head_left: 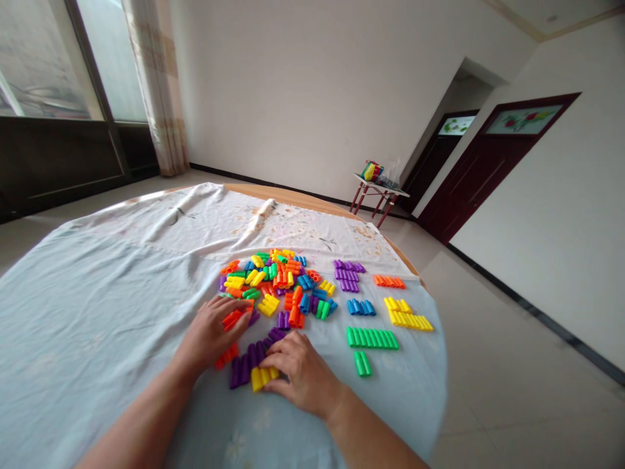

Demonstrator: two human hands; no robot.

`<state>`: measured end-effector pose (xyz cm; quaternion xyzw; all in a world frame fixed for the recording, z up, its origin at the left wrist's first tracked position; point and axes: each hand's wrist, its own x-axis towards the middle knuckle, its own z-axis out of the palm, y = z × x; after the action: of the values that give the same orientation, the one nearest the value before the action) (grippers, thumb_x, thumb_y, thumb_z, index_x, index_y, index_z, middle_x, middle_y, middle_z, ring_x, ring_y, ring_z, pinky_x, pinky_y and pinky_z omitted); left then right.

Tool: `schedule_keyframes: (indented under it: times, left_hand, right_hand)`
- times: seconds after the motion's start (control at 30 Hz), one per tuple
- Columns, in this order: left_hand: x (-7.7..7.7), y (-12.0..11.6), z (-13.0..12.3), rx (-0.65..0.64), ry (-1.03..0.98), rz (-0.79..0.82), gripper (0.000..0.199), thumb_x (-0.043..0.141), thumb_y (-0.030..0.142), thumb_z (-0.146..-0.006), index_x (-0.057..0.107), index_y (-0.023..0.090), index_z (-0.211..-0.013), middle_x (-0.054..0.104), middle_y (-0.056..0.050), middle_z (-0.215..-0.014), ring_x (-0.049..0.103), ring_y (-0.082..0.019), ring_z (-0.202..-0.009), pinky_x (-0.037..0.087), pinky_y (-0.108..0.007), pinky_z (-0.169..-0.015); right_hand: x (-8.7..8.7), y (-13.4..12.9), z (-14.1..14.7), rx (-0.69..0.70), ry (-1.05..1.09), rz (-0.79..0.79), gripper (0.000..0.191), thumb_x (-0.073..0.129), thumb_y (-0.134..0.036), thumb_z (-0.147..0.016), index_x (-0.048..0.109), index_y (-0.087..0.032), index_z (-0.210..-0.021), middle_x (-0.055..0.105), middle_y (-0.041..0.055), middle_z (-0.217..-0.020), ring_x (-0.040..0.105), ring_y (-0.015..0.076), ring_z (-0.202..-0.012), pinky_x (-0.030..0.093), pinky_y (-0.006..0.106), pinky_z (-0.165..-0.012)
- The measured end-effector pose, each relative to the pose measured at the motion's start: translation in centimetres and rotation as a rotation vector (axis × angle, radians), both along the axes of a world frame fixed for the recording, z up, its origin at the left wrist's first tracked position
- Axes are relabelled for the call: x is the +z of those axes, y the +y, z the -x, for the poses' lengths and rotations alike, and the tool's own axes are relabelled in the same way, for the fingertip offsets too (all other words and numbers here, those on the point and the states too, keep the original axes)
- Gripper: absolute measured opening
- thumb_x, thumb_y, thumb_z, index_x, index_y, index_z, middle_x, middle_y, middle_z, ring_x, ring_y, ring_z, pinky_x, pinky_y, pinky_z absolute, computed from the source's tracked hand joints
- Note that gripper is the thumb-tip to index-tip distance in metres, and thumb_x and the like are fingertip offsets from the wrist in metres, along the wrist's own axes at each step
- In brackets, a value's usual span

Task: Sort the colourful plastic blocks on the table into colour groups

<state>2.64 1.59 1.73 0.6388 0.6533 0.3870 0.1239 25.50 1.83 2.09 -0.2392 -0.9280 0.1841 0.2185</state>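
My left hand (212, 329) rests at the left of a mixed pile of coloured plastic tube pieces (280, 280), its fingers around an orange piece (233, 318). My right hand (297, 371) has its fingers closed on a yellow piece (263, 378), in front of a row of purple pieces (247, 366). More orange (227, 355) shows beside my left wrist. Sorted by colour at the right lie purple (348, 276), blue (361, 307), green (372, 338), orange (389, 281) and yellow pieces (411, 320).
The round table is covered by a wrinkled light cloth (122, 299), its wooden rim (293, 193) showing at the far side. Beyond it a small table (381, 187) holds bags near a dark red door (493, 166). A curtain (159, 91) hangs at the left.
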Motion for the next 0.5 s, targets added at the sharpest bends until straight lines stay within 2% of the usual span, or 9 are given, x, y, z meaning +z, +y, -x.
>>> schedule_keyframes:
  times: [0.07,0.17,0.3,0.5]
  left_hand:
    - [0.2,-0.2,-0.6,-0.093,0.202,0.005,0.038,0.054,0.056,-0.071,0.068,0.032,-0.096,0.065,-0.004,-0.105,0.053,-0.025,-0.101,0.036,-0.039,-0.089]
    - [-0.2,-0.1,-0.7,-0.114,0.381,0.038,0.049,0.054,0.064,-0.067,0.061,0.040,-0.109,0.057,-0.002,-0.122,0.047,-0.029,-0.112,0.031,-0.046,-0.094]
    - [-0.8,0.1,-0.2,-0.093,0.440,0.070,0.061,0.055,0.068,-0.063,0.057,0.039,-0.117,0.051,-0.004,-0.130,0.043,-0.032,-0.117,0.028,-0.048,-0.097]
    - [-0.8,0.1,-0.2,-0.053,0.463,0.108,0.065,0.050,0.069,-0.066,0.051,0.039,-0.123,0.050,-0.004,-0.132,0.042,-0.030,-0.119,0.031,-0.047,-0.096]
  right_hand:
    - [-0.3,0.1,0.1,-0.012,0.006,-0.018,0.031,0.072,-0.032,-0.073,0.066,-0.026,-0.103,0.064,0.0017,-0.100,0.051,0.0186,-0.096,0.038,0.033,-0.088]
    - [-0.6,0.3,0.3,-0.034,0.013,-0.043,0.028,0.069,-0.031,-0.076,0.065,-0.026,-0.104,0.064,0.0021,-0.102,0.050,0.0187,-0.097,0.038,0.033,-0.088]
    - [-0.5,0.2,0.5,-0.037,-0.015,-0.069,0.026,0.066,-0.032,-0.079,0.065,-0.025,-0.105,0.063,0.0024,-0.105,0.048,0.0182,-0.099,0.036,0.033,-0.089]
    - [0.2,-0.3,-0.2,0.028,-0.123,-0.041,0.029,0.067,-0.040,-0.077,0.064,-0.025,-0.102,0.063,0.0002,-0.106,0.047,0.0175,-0.102,0.032,0.034,-0.090]
